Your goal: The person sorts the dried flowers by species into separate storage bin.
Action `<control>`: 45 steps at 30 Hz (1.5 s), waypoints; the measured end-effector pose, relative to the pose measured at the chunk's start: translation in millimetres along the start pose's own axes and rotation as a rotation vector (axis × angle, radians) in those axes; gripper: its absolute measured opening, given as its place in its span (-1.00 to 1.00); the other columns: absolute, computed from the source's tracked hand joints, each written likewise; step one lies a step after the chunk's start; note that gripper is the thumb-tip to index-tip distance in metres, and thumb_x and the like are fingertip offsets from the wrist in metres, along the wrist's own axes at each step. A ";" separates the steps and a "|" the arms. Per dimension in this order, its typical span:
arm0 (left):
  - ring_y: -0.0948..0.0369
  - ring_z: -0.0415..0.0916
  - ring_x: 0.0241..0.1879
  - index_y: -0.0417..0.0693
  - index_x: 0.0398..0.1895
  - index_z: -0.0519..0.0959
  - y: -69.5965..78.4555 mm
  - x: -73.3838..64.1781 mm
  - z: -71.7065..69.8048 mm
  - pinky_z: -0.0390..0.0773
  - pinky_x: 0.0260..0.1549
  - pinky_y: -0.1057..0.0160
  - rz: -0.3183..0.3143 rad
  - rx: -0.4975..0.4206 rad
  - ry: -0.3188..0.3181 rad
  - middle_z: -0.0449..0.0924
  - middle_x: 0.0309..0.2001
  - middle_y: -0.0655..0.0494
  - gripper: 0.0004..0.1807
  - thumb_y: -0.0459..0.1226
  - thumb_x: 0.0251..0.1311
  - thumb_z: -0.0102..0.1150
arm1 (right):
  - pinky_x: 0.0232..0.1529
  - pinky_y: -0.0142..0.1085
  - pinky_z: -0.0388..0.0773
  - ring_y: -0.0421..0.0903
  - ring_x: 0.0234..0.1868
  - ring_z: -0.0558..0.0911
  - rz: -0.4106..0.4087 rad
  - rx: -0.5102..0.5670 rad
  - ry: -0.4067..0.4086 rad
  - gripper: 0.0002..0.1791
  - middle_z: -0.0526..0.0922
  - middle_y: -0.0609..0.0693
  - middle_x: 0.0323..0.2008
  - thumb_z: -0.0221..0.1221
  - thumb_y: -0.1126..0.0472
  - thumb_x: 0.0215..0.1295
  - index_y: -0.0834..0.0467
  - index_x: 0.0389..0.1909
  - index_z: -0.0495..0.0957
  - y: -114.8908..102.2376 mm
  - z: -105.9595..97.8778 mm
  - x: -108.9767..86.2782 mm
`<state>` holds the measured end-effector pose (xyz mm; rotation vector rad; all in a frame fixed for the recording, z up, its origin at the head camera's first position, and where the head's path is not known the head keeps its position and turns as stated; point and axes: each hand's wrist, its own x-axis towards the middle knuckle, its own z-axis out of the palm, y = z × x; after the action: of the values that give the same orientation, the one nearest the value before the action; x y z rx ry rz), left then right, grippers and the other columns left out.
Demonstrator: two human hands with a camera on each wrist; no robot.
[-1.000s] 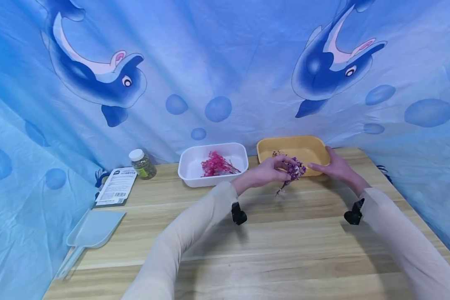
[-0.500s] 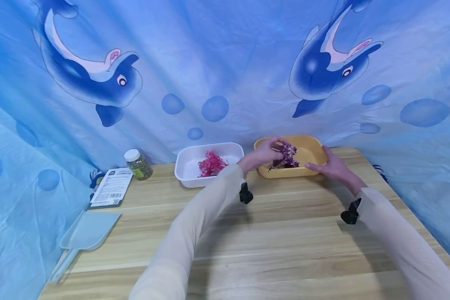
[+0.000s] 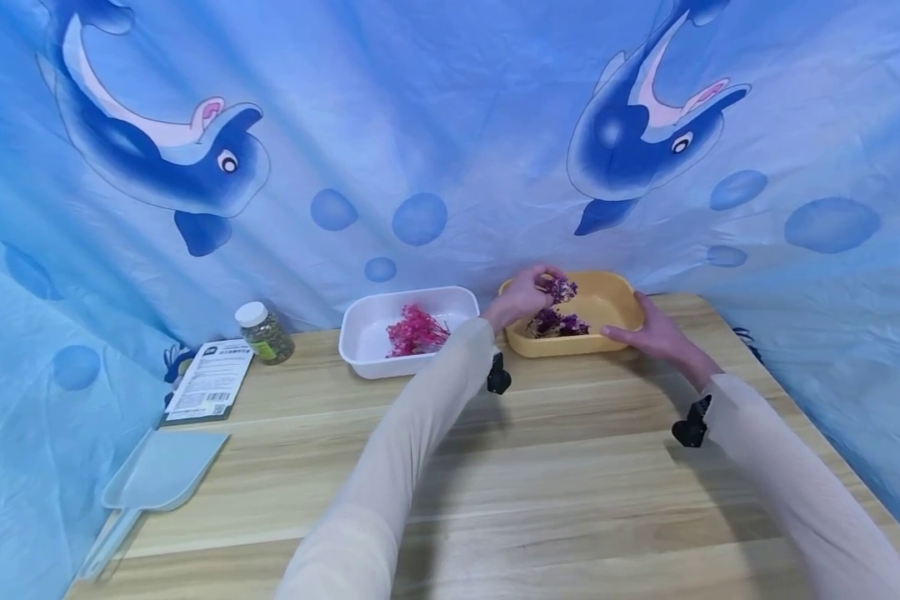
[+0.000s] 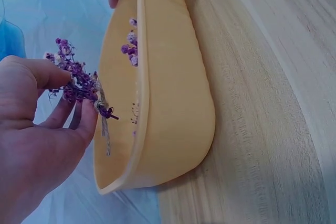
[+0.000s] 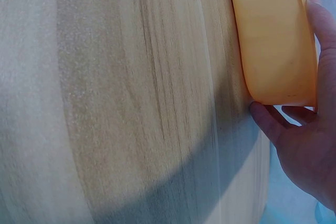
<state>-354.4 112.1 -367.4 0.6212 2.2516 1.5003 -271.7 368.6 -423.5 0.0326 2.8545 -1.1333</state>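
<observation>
My left hand [image 3: 527,296] is over the left part of the yellow tray [image 3: 607,307]. Between its thumb and fingers it pinches a small bunch of purple dried flowers [image 4: 76,80], whose stems hang toward the tray's inside in the left wrist view. A second clump of purple dried flowers [image 3: 564,324] lies at the tray's front left, partly hidden behind the wall in the left wrist view. At the tray's right end my right hand [image 3: 660,332] grips it, thumb on the rim and fingers round the outer wall [image 5: 281,40].
Left of the yellow tray stands a white tray [image 3: 355,336] with pink dried flowers [image 3: 416,332]. Farther left are a jar with a white lid [image 3: 266,333], a printed packet [image 3: 210,381] and a light blue dustpan [image 3: 161,473]. A blue dolphin curtain [image 3: 450,125] hangs behind the wooden table [image 3: 570,483].
My left hand has carried the purple flowers from the tray's front edge back over its inside. One clump now lies in the tray, a smaller bunch stays in the fingers. The right hand keeps its grip.
</observation>
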 end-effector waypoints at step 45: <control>-0.09 0.52 0.12 -0.25 0.29 0.43 -21.4 -55.7 -15.5 0.57 0.04 0.25 0.242 -0.073 0.121 0.53 0.16 -0.19 -0.52 -0.46 0.30 0.21 | 0.31 0.40 0.02 0.58 0.38 0.02 -0.002 0.008 -0.044 0.34 -0.18 0.60 0.44 0.20 -0.35 0.27 0.28 0.53 -0.54 -0.4 -1.7 -1.6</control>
<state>-319.3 62.7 -378.4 0.8255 2.2635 1.7700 -270.2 369.5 -421.8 0.0047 2.8126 -1.1316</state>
